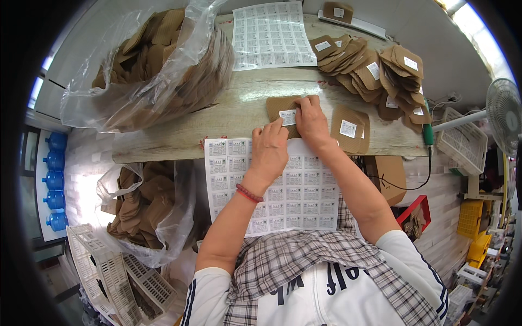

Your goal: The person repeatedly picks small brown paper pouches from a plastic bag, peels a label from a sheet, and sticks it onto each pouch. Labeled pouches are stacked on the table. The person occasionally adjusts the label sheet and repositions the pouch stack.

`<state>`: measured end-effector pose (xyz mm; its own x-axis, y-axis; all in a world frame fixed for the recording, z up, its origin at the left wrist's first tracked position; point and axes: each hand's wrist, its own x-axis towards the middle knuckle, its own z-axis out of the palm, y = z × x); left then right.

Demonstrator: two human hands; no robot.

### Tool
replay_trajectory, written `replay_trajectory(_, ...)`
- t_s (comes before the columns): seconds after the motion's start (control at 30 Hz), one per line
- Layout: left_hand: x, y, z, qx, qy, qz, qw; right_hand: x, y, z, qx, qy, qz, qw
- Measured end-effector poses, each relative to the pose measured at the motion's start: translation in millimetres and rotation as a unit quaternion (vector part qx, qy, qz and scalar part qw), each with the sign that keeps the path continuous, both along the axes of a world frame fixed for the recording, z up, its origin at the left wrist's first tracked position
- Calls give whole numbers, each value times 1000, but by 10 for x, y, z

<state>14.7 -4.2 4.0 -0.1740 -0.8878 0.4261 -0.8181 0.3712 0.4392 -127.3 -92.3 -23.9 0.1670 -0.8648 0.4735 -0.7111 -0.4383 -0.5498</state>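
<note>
Brown pads [166, 28] lie heaped in 2 clear bags [76, 110].

On the bench [244, 95], a bag [147, 95] with pads [163, 32] in it sits at the far left. Right of it, a label sheet [274, 35] lies by the far edge; a heap of labelled pads [361, 68] covers the far right corner. Toward the near edge, the left fingers [275, 126] and right fingers [310, 104] rest on one pad [276, 103]; two overlapping pads [348, 130] lie to its right. A second label sheet [225, 187] runs from the near edge over the apron [304, 250], right of another bag [185, 206].
</note>
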Motion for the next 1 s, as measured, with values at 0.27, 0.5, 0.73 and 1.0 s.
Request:
replay_trajectory(0.27, 68, -153, -69, 18, -53, -18, 998, 24, -85, -55, 37, -30, -62, 997)
replay_trajectory(0.5, 62, -110, -122, 22, -55, -12, 998, 22, -67, -13, -71, -107, -4, 992)
replay_trajectory(0.73, 69, -27, -145, 11, 22, -20, 999, -44, -225, 1, 33, -93, -9, 995)
replay_trajectory(1.0, 69, -51, -146, 30, 20, -22, 999, -378, -348, 365, 70, -214, -13, 974)
